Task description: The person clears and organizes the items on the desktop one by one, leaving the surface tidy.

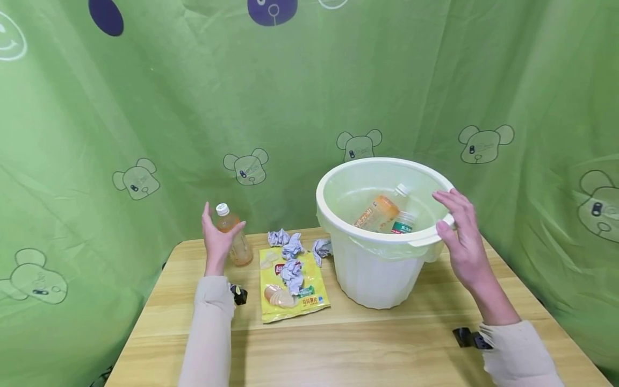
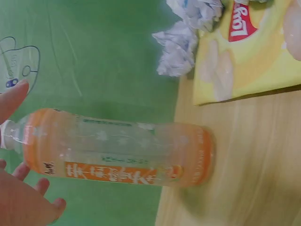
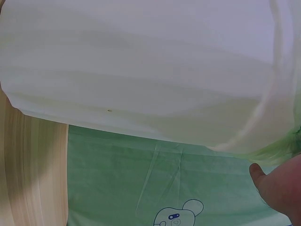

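My left hand (image 1: 218, 242) is spread around the upper part of an upright drink bottle (image 1: 240, 251) with a white cap and orange label. Between thumb and fingers a gap shows beside the bottle in the left wrist view. My right hand (image 1: 465, 244) is at the right side of a white trash bin (image 1: 379, 277), fingertips and thumb reaching over its rim. Inside the lined bin lie an orange-labelled bottle (image 1: 374, 213) and a green-labelled bottle (image 1: 403, 223). In the right wrist view, the bin wall hides most of the table.
A yellow chip bag (image 1: 290, 309) lies between the bottle and the bin. Several crumpled paper balls (image 1: 292, 274) lie on and behind it. The wooden table (image 1: 348, 349) ends at a green curtain (image 1: 300, 97) printed with bear faces.
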The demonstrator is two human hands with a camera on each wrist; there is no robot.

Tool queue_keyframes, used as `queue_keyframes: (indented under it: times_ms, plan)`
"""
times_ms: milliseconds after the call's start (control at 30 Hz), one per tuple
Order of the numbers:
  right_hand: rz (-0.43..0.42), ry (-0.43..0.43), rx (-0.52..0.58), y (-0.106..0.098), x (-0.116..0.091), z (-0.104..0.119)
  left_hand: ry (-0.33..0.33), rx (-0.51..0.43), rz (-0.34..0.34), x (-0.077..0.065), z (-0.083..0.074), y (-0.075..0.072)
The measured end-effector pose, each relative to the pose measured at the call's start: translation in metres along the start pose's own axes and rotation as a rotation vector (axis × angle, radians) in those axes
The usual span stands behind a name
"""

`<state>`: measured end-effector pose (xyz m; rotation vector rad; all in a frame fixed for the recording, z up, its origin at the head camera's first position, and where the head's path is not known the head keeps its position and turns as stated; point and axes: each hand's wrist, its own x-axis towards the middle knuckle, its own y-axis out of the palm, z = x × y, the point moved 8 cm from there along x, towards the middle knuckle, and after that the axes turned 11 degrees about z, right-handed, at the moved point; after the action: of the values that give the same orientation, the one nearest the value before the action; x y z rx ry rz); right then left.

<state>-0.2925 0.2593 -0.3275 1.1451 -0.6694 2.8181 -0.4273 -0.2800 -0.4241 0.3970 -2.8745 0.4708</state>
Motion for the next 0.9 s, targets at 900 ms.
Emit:
queue_keyframes:
  times_ms: [900]
  plan:
    - [0.002,0.002,-0.004,0.0,0.0,0.003,-0.092,0.072,0.089,-0.005,0.031,0.007]
